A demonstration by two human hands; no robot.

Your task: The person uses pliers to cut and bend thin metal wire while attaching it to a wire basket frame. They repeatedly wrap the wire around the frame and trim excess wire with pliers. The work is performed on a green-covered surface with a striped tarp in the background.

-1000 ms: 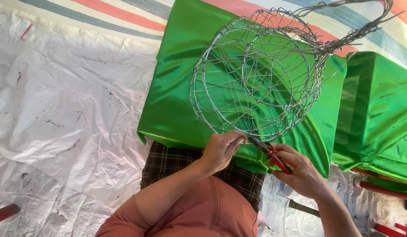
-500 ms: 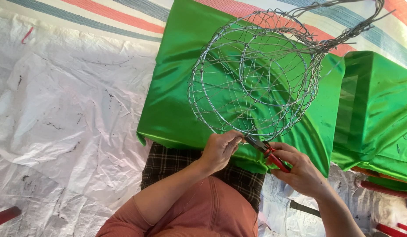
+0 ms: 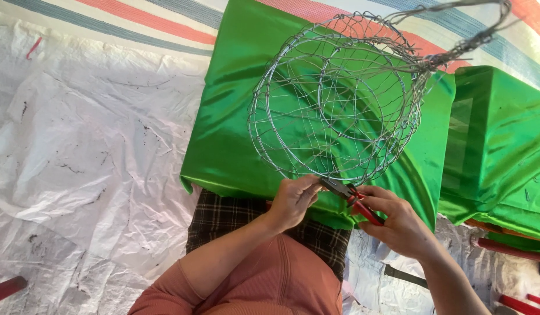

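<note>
Both hands meet at the basket's near rim: the left hand point(image 3: 293, 201) pinches the wire, the right hand point(image 3: 395, 219) grips red pliers point(image 3: 354, 198) pointing left. The wire basket point(image 3: 337, 99) extends away over green cloth point(image 3: 235, 116).

There is one view only, from a camera worn on the person's head, looking steeply down over the lap and forearms. It sits close: the left hand point(image 3: 293, 201) and right hand point(image 3: 398, 224) fill the near lower middle, with the wire basket point(image 3: 337, 102) just beyond them at centre. Farther out, green cloth point(image 3: 223, 134) spreads across the middle, white plastic sheeting point(image 3: 77, 175) fills the left, and a striped mat point(image 3: 136, 23) crosses the far top edge.
</note>
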